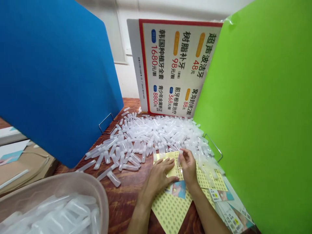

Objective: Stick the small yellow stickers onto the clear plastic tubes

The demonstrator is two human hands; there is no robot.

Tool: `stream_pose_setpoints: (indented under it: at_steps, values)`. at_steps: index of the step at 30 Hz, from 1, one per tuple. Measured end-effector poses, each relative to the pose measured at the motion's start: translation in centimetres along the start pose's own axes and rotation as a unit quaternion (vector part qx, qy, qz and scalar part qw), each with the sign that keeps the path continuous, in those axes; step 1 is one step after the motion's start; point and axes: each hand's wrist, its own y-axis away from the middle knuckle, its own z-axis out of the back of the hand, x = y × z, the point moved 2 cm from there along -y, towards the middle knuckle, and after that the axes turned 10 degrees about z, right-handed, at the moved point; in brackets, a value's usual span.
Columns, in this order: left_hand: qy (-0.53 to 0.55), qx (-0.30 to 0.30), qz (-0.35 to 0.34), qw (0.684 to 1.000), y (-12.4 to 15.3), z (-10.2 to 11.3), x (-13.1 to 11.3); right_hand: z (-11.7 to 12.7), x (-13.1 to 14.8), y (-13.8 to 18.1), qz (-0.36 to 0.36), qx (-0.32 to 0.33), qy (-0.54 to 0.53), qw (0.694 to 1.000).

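Right hand pinches a tube, left hand lies flat on the yellow sheets!
And here's the right hand (189, 167), thumb and fingertips closed around one small translucent plastic tube (180, 155), holding it just above the yellow paper sheets printed with rows of small dots (172, 211). Beside it the left hand (159, 177) grips nothing, fingers spread, palm down on that paper. Right behind them, a heap of whitish translucent plastic tubes (156, 130) sprawls over the reddish-brown wooden table (122, 201), flanked by a blue upright board (60, 71) and a bright green upright board (253, 97); near left, a pinkish translucent plastic tub (104, 201) holds more tubes.
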Motion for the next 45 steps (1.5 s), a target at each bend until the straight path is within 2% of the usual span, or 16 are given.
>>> stream_pose_setpoints:
  at_steps: [5, 11, 14, 17, 20, 22, 26, 29, 33, 35, 38, 42, 45]
  values:
    - [0.021, 0.000, 0.033, 0.999, -0.3, 0.1, -0.4, 0.1, 0.1, 0.1, -0.017, -0.007, -0.031, 0.999]
    - [0.037, -0.037, 0.035, 0.998, -0.5, -0.5, -0.2, 0.3, 0.1, 0.0, -0.040, -0.021, -0.060, 0.997]
    - [0.059, -0.060, 0.047, 0.995, -0.5, -0.8, -0.2, 0.4, 0.1, 0.3, -0.029, -0.058, -0.052, 0.997]
    - [0.100, -0.083, 0.078, 0.988, -0.4, -1.1, -0.1, 0.6, 0.2, 0.6, -0.022, -0.104, -0.024, 0.994]
    - [0.129, -0.102, 0.115, 0.980, -0.4, -1.1, 0.0, 0.7, 0.2, 0.8, -0.021, -0.119, 0.074, 0.990]
    - [0.132, -0.127, 0.136, 0.974, -0.4, -1.0, 0.2, 0.4, 0.3, 0.9, -0.010, -0.088, 0.161, 0.983]
    - [0.123, -0.182, 0.156, 0.963, -0.2, -0.6, 0.6, -0.7, 0.3, 1.3, 0.033, 0.025, 0.288, 0.957]
    - [0.120, -0.205, 0.155, 0.959, -0.2, -0.5, 0.9, -1.1, 0.3, 1.6, 0.048, 0.041, 0.319, 0.946]
    - [0.110, -0.223, 0.146, 0.958, -0.1, -0.4, 1.0, -0.9, 0.4, 1.1, 0.035, 0.077, 0.259, 0.962]
    - [0.113, -0.233, 0.141, 0.955, 0.0, -0.3, 0.9, -0.7, 0.5, 0.8, 0.018, 0.103, 0.184, 0.977]
    - [0.138, -0.248, 0.124, 0.951, 0.1, 0.0, 0.6, -0.3, 0.9, 0.5, -0.001, 0.103, 0.071, 0.992]
    - [0.168, -0.267, 0.095, 0.944, 0.2, 0.2, 0.4, -0.4, 1.4, 0.7, -0.016, 0.105, -0.025, 0.994]
    - [0.181, -0.266, 0.073, 0.944, 0.2, 0.1, 0.3, -0.7, 1.1, 1.1, -0.059, 0.114, -0.104, 0.986]
